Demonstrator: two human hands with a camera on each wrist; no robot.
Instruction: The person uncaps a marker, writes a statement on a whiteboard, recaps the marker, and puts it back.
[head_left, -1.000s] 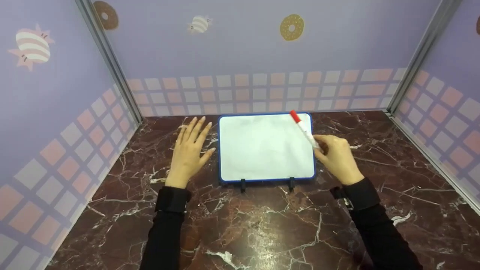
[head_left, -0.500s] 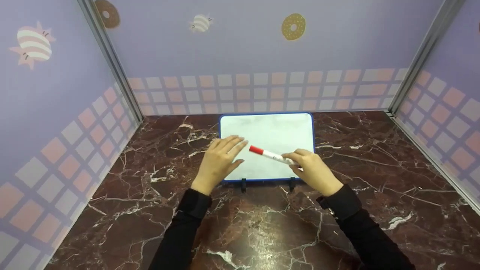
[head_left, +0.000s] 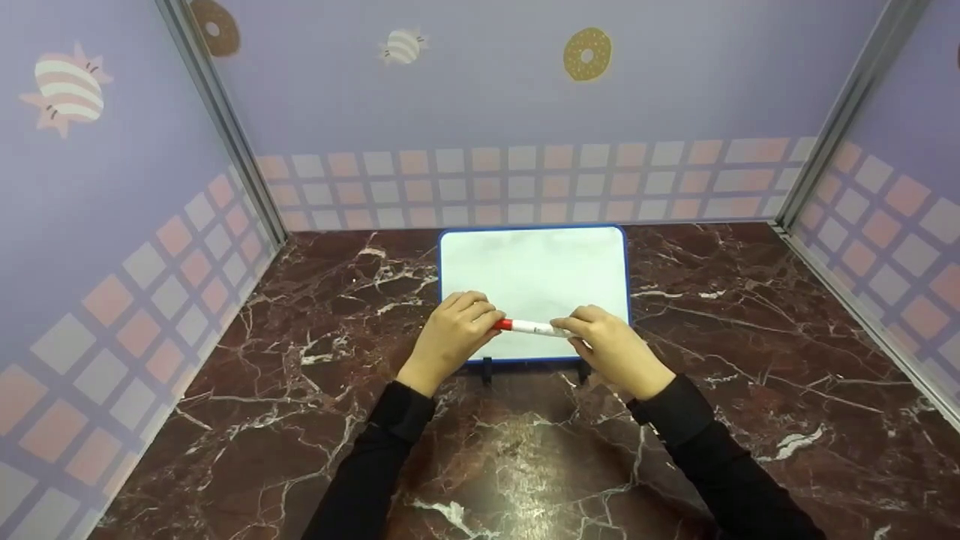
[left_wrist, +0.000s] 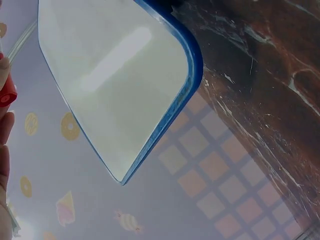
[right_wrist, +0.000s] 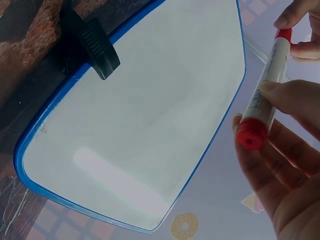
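Observation:
A white marker [head_left: 531, 328] with a red cap and a red end is held level between both hands, in front of a blue-framed whiteboard [head_left: 534, 274]. My left hand [head_left: 456, 332] pinches the red cap at its left end. Toward the other end, my right hand [head_left: 611, 341] grips the white barrel; in the right wrist view its thumb lies along the marker [right_wrist: 266, 85], with the red end [right_wrist: 252, 134] sticking out. Only part of the left fingers [left_wrist: 4, 160] shows in the left wrist view, at the edge. Both hands hide the board's lower corners in the head view.
The board stands on black feet [head_left: 487, 370] on a dark red marbled table [head_left: 300, 435]. Behind it rises a purple patterned wall [head_left: 480, 97], with side walls at left [head_left: 112, 172] and right [head_left: 911, 150].
My right hand has brought the marker leftward and down from the board's right side, turning it level. My left hand has moved right from beside the board and taken the cap.

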